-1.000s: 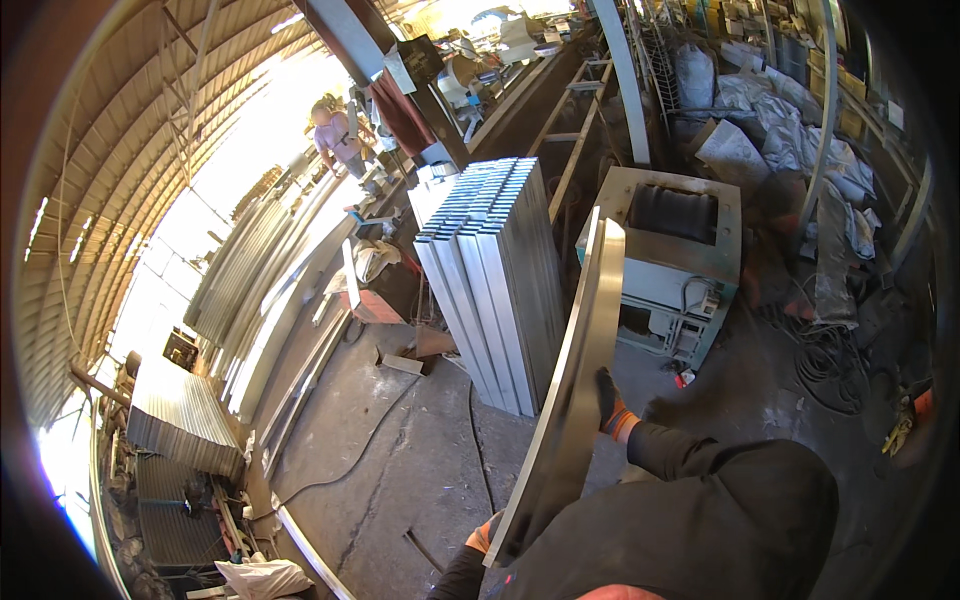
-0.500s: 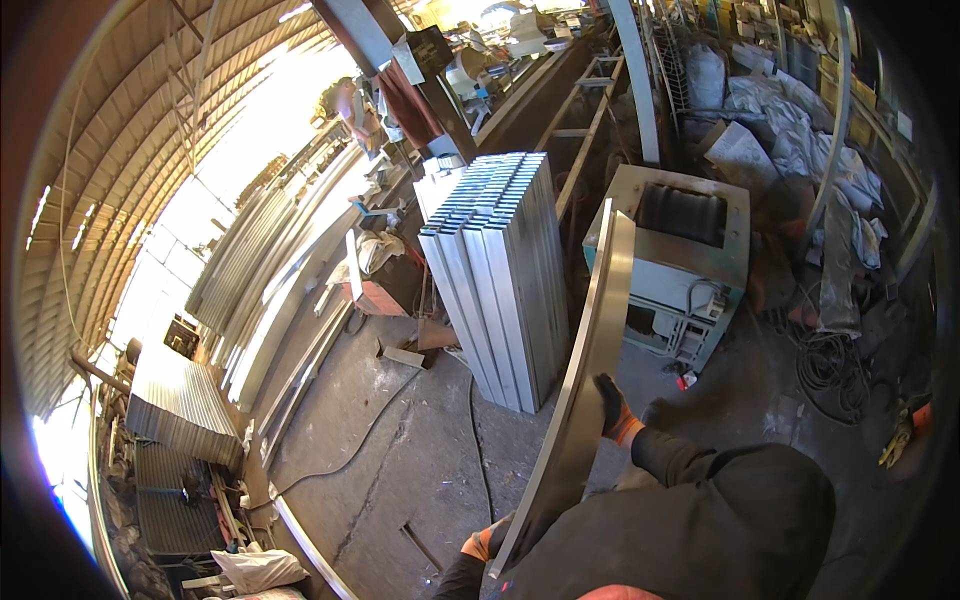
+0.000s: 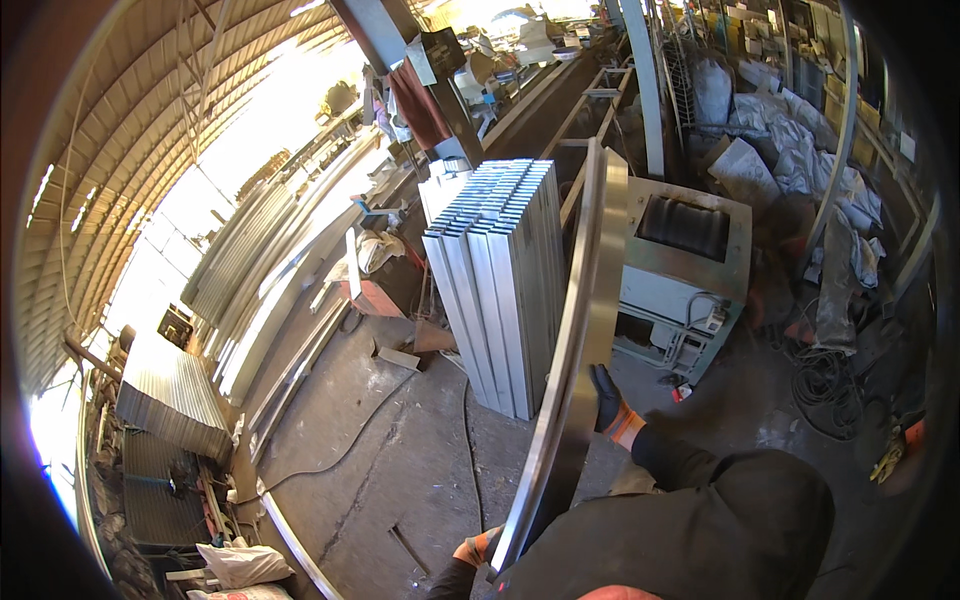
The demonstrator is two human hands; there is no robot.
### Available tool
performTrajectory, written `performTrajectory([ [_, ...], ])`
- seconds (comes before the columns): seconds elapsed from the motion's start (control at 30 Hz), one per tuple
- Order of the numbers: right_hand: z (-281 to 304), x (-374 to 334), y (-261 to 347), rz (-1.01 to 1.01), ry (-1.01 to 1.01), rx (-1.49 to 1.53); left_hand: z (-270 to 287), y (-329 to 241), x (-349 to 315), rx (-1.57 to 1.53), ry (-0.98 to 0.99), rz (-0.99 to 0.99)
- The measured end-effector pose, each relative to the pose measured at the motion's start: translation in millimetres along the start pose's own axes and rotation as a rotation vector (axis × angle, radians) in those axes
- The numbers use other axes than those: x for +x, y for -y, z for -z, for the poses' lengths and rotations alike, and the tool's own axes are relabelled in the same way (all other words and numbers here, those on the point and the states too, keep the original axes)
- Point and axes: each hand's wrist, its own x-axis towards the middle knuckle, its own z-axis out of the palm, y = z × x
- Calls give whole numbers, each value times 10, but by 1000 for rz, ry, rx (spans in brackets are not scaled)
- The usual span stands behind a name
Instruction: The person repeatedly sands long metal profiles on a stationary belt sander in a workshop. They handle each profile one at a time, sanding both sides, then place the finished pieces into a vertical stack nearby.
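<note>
A long, bright metal channel [image 3: 585,345] slants across in front of my body, its upper end beside the pale green machine. My right hand [image 3: 612,405], in a black and orange glove, holds its side partway up. Lower down, my left hand [image 3: 480,547], gloved the same way, grips the edge by the near end; its fingers are partly hidden by the metal. Just beyond the held piece stands a tall stack of similar metal channels [image 3: 495,300], upright and packed side by side.
Right of the stack is a pale green machine [image 3: 690,270] with a dark opening on top. A dark cable [image 3: 340,462] runs over the concrete floor. Long profiles [image 3: 290,260] lie at the left, near a corrugated stack [image 3: 175,395]. Silvery sheeting [image 3: 800,150] is heaped at the far right.
The metal channel has tilted up, its far end now higher in the picture. Both hands keep their hold on it. The view has shifted slightly.
</note>
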Motion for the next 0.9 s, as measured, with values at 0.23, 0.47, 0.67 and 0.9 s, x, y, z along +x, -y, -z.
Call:
performTrajectory([
  [0.23, 225, 143, -58, 129, -114, -125, -65, -1159, -267, -900, -153, -72],
  [0.47, 920, 2, -242, 207, -81, 8, -546, -2022, -1024, 219, -546, -2],
  [0.67, 1843, 51, -461, 652, -191, -1891, -448, -1468, -889, 178, -531, -151],
  [0.9, 1464, -85, -148, 523, -505, -1169, -739, -937, -531, 374, -503, 5],
])
